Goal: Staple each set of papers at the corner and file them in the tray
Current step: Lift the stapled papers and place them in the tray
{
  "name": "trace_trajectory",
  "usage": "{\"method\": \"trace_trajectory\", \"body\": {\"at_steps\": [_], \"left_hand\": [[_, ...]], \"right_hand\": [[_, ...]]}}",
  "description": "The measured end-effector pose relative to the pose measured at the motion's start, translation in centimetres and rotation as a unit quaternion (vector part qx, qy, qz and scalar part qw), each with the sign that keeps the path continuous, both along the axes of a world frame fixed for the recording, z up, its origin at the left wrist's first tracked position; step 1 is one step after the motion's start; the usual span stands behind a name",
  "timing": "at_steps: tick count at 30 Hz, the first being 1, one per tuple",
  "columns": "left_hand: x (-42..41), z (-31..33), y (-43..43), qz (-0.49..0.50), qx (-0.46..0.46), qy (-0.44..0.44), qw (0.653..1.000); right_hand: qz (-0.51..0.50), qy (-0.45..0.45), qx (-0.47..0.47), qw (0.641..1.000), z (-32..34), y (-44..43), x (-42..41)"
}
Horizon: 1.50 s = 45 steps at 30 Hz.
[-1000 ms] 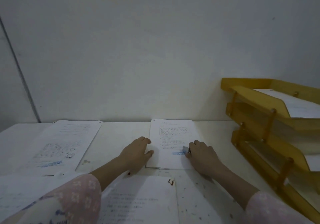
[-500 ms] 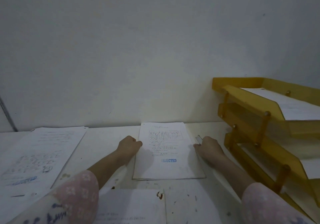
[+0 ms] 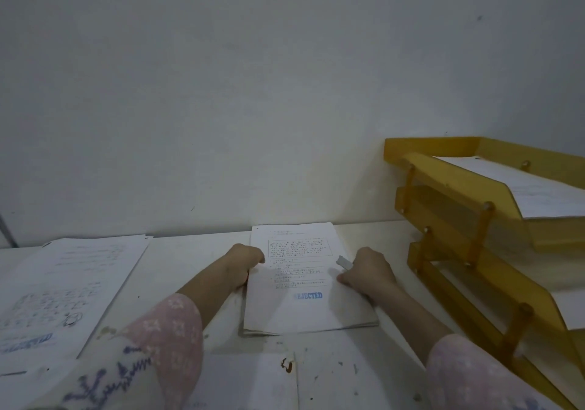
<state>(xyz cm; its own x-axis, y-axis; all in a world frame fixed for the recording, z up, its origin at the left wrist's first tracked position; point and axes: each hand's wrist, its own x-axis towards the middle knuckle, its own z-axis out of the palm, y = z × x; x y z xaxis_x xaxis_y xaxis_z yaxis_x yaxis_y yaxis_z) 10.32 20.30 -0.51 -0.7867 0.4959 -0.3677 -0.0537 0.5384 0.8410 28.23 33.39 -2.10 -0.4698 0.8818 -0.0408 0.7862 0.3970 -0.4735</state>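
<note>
- A stack of papers (image 3: 311, 308) lies flat on a white counter (image 3: 196, 251), close to the wall, between the two hands.
- Its top sheet is white, with small printed lines, a boxed paragraph near the top and a blue "REJECTED" stamp lower down. Several sheet edges show at the near side.
- The left grip (image 3: 243, 267) is curled round the stack's left edge.
- The right grip (image 3: 368, 272) is curled round a small grey object (image 3: 344, 262), too blurred to identify. Its thumb rests on the stack's right edge.
- A yellow three-tier tray (image 3: 430, 145) stands to the right, apart from the stack. A white sheet (image 3: 522, 188) lies in its top tier.
- More printed papers (image 3: 69, 283) lie at the left of the counter.
- Both sleeves are pink with a small flower pattern.
</note>
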Motion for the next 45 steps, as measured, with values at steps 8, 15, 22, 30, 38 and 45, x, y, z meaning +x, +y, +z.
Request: {"method": "trace_trajectory", "body": {"at_steps": [8, 15, 22, 30, 38, 45], "left_hand": [[0.2, -1.9, 0.5, -0.036, -0.033, 0.166, 0.985], [0.9, -1.5, -0.8, -0.09, 0.082, 0.158, 0.98], [0.3, -0.1, -4.4, -0.138, 0.211, 0.099, 0.963], [1.5, 3.2, -7.3, -0.133, 0.29, 0.166, 0.933], [3.3, 5.6, -9.4, -0.05, 0.369, 0.244, 0.895], [4.2, 2.0, -10.8, -0.009, 0.362, 0.205, 0.909]], "right_hand": [[-0.012, 0.019, -0.012, 1.0, 0.0, 0.0, 0.2], [-0.006, 0.102, -0.081, 0.991, -0.5, 1.0, 0.2], [-0.064, 0.322, -0.216, 0.92, 0.6, 1.6, 0.7], [0.014, 0.465, -0.218, 0.858, 3.5, -1.1, 0.5], [0.08, 0.548, -0.078, 0.829, 7.5, -6.4, 1.0], [0.073, 0.48, -0.083, 0.87, 3.6, -9.5, 0.5]]}}
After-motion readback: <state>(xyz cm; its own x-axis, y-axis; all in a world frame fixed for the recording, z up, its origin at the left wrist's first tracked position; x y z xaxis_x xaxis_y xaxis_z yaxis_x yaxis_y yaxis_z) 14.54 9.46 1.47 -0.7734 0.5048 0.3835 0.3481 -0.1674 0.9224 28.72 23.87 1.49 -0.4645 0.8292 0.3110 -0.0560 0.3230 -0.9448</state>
